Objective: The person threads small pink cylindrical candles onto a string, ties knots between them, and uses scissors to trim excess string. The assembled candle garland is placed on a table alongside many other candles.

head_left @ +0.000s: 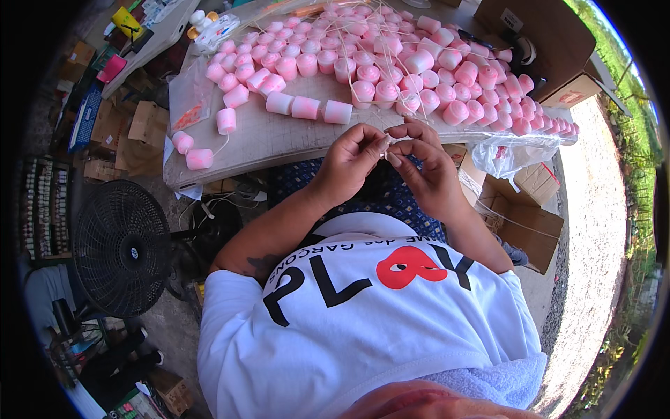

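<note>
In front of my body, just off the table's near edge, both hands meet with their fingers bent inward. My left hand [351, 159] pinches a thin white string [386, 142] between thumb and fingertips. Close beside it, my right hand [427, 166] also has its fingertips closed on this string. What the string joins at the fingertips is too small to make out. Beyond the hands, many pink-and-white, candle-like cylinders [363, 92] with swirled ends crowd the table [244, 143]. Three cylinders [306, 107] lie in a row left of the hands. Loose strings [347, 49] cross the pile.
A clear plastic bag [513, 157] hangs at the table's right edge, above open cardboard boxes [520, 223]. Another box [558, 52] stands at the back right. On the left are a black fan [122, 248] and a flat plastic packet [190, 98].
</note>
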### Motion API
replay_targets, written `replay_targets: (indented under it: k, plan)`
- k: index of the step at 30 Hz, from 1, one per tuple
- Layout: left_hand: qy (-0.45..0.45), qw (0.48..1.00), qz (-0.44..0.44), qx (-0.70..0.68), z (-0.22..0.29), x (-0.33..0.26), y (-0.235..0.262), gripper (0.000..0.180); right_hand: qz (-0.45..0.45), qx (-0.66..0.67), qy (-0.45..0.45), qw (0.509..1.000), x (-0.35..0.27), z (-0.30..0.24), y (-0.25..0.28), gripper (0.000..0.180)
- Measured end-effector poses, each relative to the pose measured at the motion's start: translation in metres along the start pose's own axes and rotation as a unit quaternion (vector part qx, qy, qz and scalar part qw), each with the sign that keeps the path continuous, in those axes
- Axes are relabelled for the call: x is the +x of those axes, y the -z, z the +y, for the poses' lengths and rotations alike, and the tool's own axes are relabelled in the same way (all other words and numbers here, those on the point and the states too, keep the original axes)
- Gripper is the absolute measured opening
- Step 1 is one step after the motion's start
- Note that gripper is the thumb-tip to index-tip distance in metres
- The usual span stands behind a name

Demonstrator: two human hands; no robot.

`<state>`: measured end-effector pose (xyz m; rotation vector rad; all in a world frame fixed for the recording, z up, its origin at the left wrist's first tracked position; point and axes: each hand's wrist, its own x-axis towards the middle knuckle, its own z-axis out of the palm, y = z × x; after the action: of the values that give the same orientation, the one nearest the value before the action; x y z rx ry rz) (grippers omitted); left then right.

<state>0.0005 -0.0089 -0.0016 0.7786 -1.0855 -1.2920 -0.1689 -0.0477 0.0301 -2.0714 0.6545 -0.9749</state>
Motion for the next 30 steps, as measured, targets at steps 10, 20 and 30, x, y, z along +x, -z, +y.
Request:
replay_targets:
  k: [10,20,30]
  plan:
    - [-0.002,0.998,0.067,0.011,-0.009,-0.003,-0.004,0.012,0.071,-0.176,0.107,0.976,0.002,0.004,-0.015,0.024]
    - [-0.117,0.971,0.099,0.186,-0.019,-0.002,-0.005,0.015,0.030,0.006,-0.064,0.997,-0.005,0.004,-0.009,0.015]
    - [-0.277,0.866,0.103,0.402,-0.002,0.003,-0.004,0.017,-0.031,0.383,-0.233,0.894,-0.008,0.000,0.001,0.019]
